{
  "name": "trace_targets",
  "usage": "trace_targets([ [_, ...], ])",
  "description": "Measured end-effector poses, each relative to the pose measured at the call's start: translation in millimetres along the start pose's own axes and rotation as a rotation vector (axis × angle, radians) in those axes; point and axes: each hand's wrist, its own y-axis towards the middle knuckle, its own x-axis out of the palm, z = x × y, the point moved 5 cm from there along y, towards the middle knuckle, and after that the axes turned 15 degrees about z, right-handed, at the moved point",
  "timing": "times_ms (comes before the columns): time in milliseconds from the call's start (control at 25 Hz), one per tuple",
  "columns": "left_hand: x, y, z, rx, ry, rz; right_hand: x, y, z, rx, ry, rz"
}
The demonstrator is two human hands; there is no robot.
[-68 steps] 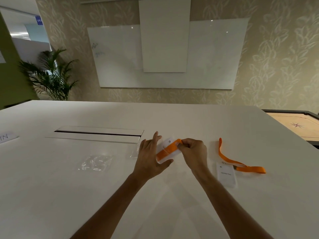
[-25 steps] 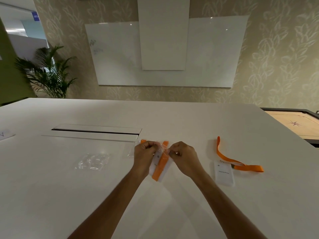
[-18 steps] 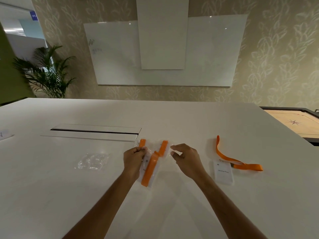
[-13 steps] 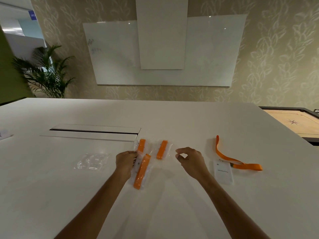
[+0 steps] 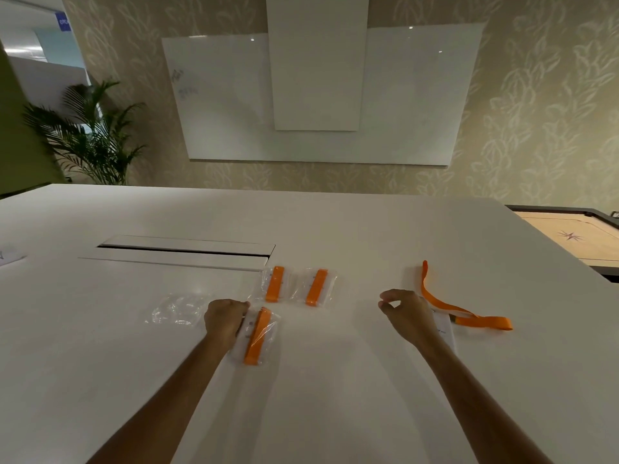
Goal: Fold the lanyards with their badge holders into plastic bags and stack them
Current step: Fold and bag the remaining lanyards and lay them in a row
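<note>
Fingers of our left hand [image 5: 225, 321] clamp the bagged lanyard [image 5: 257, 336] on the table [image 5: 335, 396], while beside it our right hand [image 5: 407, 314] hovers empty, fingers loosely curled.

- Bagged lanyards [image 5: 257, 336], and the loose lanyard [image 5: 469, 313]: orange.
- Bags [image 5: 177, 309]: clear.
- Bench [image 5: 335, 396]: white.
- Wall [image 5: 536, 112]: beige, pale leaf pattern.
- Plant [image 5: 90, 135]: green.

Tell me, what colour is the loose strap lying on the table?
Orange; the loose strap shows clearly in the head view.
</note>
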Motion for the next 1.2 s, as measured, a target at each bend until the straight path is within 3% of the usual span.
trace_targets([
  [320,-5.0,1.0,5.5,0.321,0.215,0.049,-12.8,8.6,35.2,-0.020,-0.217,0.010],
  [440,-3.9,0.4,9.8,0.387,0.250,0.079,-14.9,7.9,51.0,-0.030,-0.293,0.044],
  [680,9.4,-24.0,35.2,0.691,0.253,0.103,-19.0,7.3,62.3,-0.041,-0.378,0.067],
  [1040,64.8,-100.7,55.6,1.024,0.194,-0.138,-15.7,5.0,74.3,0.023,-0.423,0.021],
  [1200,90.3,-131.9,51.1,1.068,0.164,-0.252,-10.2,-2.5,67.0,0.013,-0.377,-0.019],
])
